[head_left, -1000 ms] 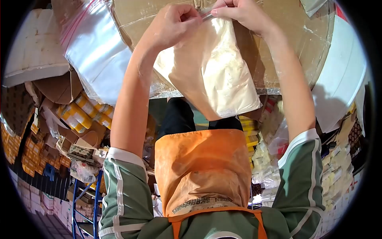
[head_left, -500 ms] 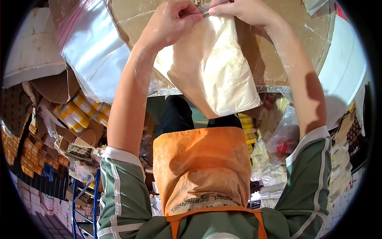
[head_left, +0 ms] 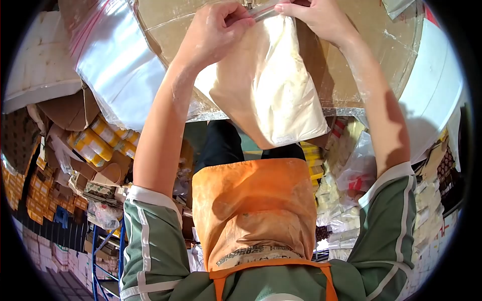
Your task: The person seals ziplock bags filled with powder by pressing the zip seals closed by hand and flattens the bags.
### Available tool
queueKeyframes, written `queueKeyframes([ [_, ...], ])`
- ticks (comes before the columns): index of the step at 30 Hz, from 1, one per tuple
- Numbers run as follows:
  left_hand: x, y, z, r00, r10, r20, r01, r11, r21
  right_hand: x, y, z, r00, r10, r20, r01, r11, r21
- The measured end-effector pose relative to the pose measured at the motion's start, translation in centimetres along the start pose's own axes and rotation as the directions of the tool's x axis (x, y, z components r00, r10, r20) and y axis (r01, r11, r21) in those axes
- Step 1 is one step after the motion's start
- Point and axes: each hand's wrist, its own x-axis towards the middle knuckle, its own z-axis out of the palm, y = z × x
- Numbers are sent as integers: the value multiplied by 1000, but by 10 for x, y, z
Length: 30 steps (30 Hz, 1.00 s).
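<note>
A clear zip-lock bag (head_left: 281, 85) full of pale cream powder lies on the cardboard-topped surface, its lower end hanging over the near edge. My left hand (head_left: 218, 27) pinches the left part of the bag's zip strip between thumb and curled fingers. At the right part of the same strip, my right hand (head_left: 311, 17) is closed, its thumb pressing on the seal. Between the two hands the strip runs slightly slanted, higher on the right. Whitish dust coats both wrists. The far fingertips are partly hidden by the top of the frame.
Flat empty zip-lock bags (head_left: 120, 65) with pink seals lie left on the cardboard (head_left: 361, 65). A white round tub (head_left: 434, 85) stands at right. Below are yellow-taped packs (head_left: 95, 143), a blue metal frame (head_left: 108, 251) and stacked bags of pale material (head_left: 341, 215).
My right hand has slid a little to the right along the zip strip, baring more of it between the hands. My left hand stays nearly in place.
</note>
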Motion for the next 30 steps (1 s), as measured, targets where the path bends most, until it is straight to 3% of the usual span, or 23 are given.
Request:
queueKeyframes([
  [2, 0, -5, -1, 996, 85, -8, -86, 996, -30, 0, 2, -1, 1000, 2, 1, -2, 1000, 12],
  [6, 8, 17, 9, 997, 80, 6, -80, 997, 7, -3, -2, -4, 997, 4, 75, -4, 1000, 0],
  [8, 15, 26, 15, 966, 258, -12, -252, 951, 178, 0, -5, -7, 991, 0, 132, -2, 1000, 16],
  [9, 23, 22, 13, 975, 223, 25, -224, 973, 59, 0, -6, -9, 986, -58, 158, 77, 990, -115],
  [10, 20, 18, 16, 975, 223, 21, -224, 973, 53, 0, -7, -10, 975, -111, 192, 156, 957, -243],
  [12, 11, 12, 21, 904, 412, -113, -398, 909, 126, -2, -9, -8, 966, -172, 194, 211, 957, -197],
  [16, -2, -11, 9, 890, 440, -118, -403, 881, 247, 0, -9, -8, 958, -195, 211, 228, 962, -148],
  [18, -10, -23, 3, 867, 487, -107, -420, 830, 368, 0, -10, -12, 968, -167, 188, 209, 950, -233],
  [22, -33, -46, -2, 907, 407, -112, -319, 835, 449, -1, -4, -14, 982, -101, 158, 122, 984, -133],
  [30, -79, -69, -40, 959, 282, -38, -220, 820, 529, -1, -10, -16, 991, -67, 112, 84, 984, -155],
])
